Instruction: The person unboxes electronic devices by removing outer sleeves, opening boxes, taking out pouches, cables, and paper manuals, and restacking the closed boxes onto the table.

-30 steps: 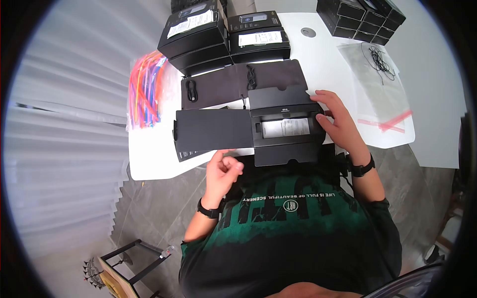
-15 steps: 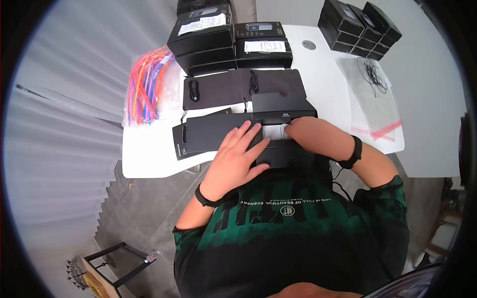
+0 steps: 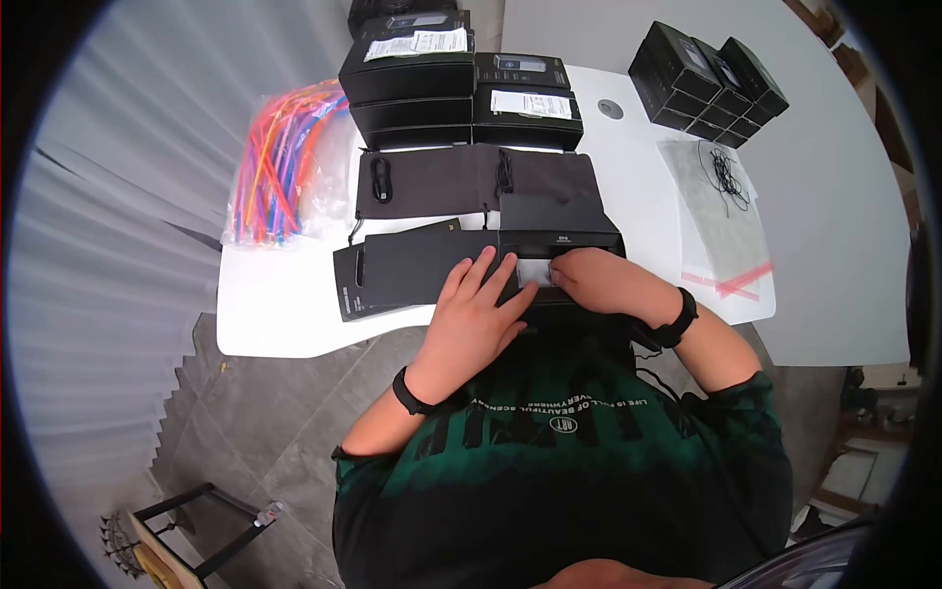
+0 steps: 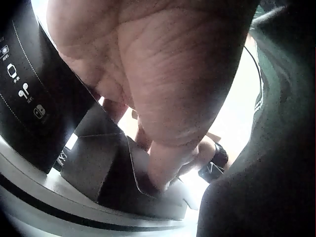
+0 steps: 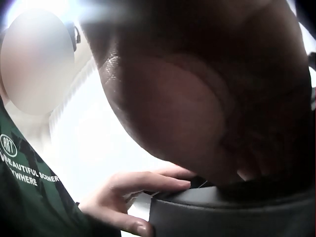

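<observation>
An opened black box (image 3: pixel 564 239) lies at the table's near edge, its long lid (image 3: pixel 412 270) folded out to the left. Inside shows a pale, silvery-white insert (image 3: pixel 533 271). My left hand (image 3: pixel 469 319) rests with spread fingers across the box's left side, fingertips at the opening's edge. My right hand (image 3: pixel 601 283) reaches down into the opening from the right, fingertips at the insert. In the right wrist view the palm hides those fingers, so I cannot tell whether they pinch it. The left wrist view shows the left thumb against a black flap (image 4: pixel 106 168).
Behind the box lie dark pouches (image 3: pixel 432 187) with coiled black cables (image 3: pixel 381 181). Stacked black boxes (image 3: pixel 412 88) stand at the back, more boxes (image 3: pixel 702 83) at back right. Colourful strips in plastic (image 3: pixel 285 172) lie left; clear bags (image 3: pixel 711 216) with black cord lie right.
My left hand has moved up from below the lid onto the box. My right hand has left the box's right edge and reached into the opening, covering much of the pale insert.
</observation>
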Available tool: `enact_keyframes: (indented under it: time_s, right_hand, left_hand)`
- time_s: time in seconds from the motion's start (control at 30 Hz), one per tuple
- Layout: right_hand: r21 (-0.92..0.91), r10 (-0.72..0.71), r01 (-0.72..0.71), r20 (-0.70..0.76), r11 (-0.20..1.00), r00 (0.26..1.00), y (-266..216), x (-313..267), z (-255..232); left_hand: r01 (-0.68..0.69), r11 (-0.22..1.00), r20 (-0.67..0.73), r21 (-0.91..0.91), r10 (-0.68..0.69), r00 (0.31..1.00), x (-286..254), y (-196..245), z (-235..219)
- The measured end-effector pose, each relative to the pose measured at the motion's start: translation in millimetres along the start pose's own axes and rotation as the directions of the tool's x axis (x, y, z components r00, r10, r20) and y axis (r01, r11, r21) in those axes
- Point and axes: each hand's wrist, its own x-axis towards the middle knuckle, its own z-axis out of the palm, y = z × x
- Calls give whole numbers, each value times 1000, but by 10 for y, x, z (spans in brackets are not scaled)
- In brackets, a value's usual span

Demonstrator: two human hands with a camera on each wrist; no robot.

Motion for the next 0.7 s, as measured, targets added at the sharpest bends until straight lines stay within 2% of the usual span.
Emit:
enact_keyframes:
  time_s: [0.1, 0.23, 0.3, 0.4, 0.63, 0.7]
  right_hand:
    - [56, -19, 21, -27, 998, 999, -63, -104, -35]
    - [106, -16, 15, 9, 994, 1000, -125, -228, 30]
    - [-84, -54, 39, -178, 996, 982, -131, -295, 190]
    - [-81, -109, 93, -225, 992, 968, -106, -315, 228]
    - [-36, -107, 102, -185, 994, 977, -224, -315, 63]
    - [2, -22, 23, -139, 1000, 990, -261, -305, 34]
  left_hand:
    - [12, 1000, 7, -7, -11, 1000, -27, -2, 5]
    - [-3, 999, 32, -32, 4, 999, -38, -38, 0]
    - [-7, 999, 33, -40, 8, 999, -39, -48, 9]
    - [6, 999, 34, -42, -5, 999, -38, -34, 19]
    - [10, 999, 21, -35, -9, 1000, -6, -45, 72]
    - [16, 999, 8, -35, -16, 1000, -19, -52, 115]
